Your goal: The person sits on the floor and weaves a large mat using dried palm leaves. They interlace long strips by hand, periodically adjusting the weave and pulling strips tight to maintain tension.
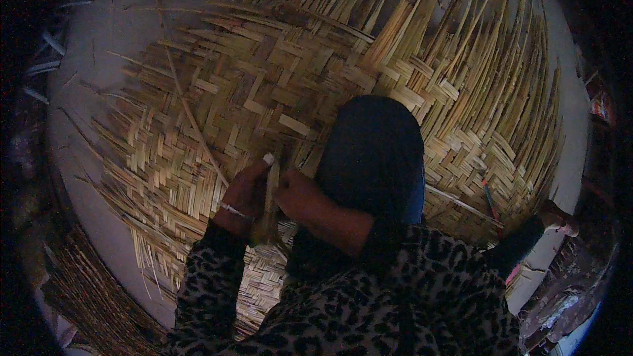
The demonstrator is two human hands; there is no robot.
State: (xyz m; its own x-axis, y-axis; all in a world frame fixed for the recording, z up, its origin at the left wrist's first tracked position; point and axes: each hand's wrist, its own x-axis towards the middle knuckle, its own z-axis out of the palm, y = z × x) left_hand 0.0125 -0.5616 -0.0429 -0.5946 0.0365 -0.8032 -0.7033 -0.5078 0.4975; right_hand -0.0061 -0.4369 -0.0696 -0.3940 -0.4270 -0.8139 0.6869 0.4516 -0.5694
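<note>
Head view: left hand [245,192] and right hand [298,192] both clamp fingers on a thin, stiff-looking pale bamboo strip [271,191], upright above the wide woven straw-coloured bamboo mat [264,86]. It looks light and snappable, best gripped low. The mat's frayed edges leave grey floor [99,39] free leftward.

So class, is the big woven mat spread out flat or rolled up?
Spread out flat. The woven mat lies open across the pale floor, its loose strip ends fanning out at the edges, with both hands at its near part.
</note>
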